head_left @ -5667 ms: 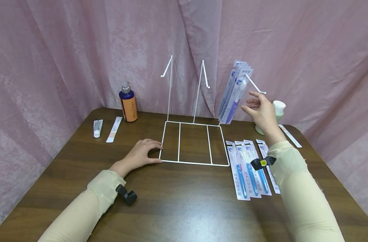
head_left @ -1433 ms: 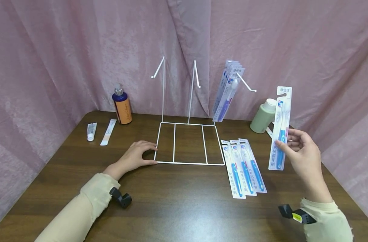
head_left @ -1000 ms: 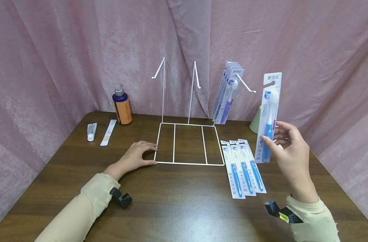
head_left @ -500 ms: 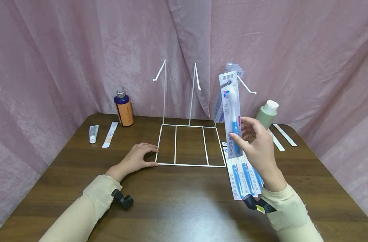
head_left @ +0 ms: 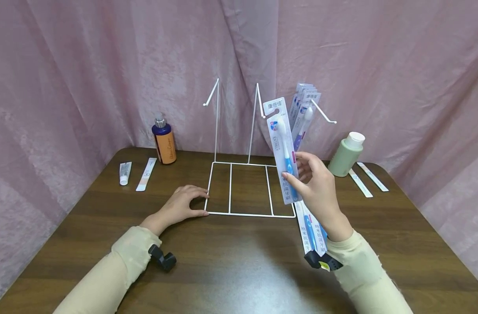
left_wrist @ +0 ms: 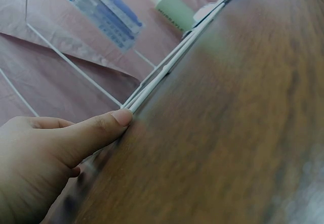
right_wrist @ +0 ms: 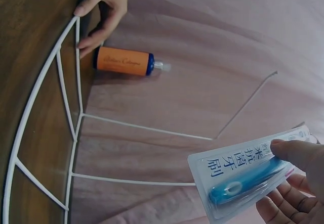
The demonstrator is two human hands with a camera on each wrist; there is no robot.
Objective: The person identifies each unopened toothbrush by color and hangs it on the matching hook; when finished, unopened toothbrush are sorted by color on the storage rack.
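My right hand point(head_left: 317, 189) pinches a blue packaged toothbrush point(head_left: 284, 150) by the lower part of its card, thumb in front. The card is tilted, its hang hole close to the tip of the middle hook point(head_left: 261, 104) of a white wire rack point(head_left: 250, 214); whether they touch I cannot tell. In the right wrist view the same toothbrush pack point(right_wrist: 243, 176) shows its blue handle. My left hand point(head_left: 180, 205) rests at the rack's front left corner, thumb and fingers spread and touching the wire. Purple packaged toothbrushes point(head_left: 305, 117) hang on the right hook.
Blue toothbrush packs point(head_left: 310, 231) lie right of the rack, partly hidden by my right hand and wrist. A green bottle point(head_left: 345, 157) and white strips point(head_left: 372, 176) stand or lie behind. Toward the left are an orange-labelled bottle point(head_left: 165, 144), a small tube point(head_left: 124, 173) and a sachet point(head_left: 146, 174).
My right hand has carried the blue toothbrush pack leftward from beyond the right hook to the middle hook. Earlier it picked that pack from the right. The left hand stays at the rack corner.
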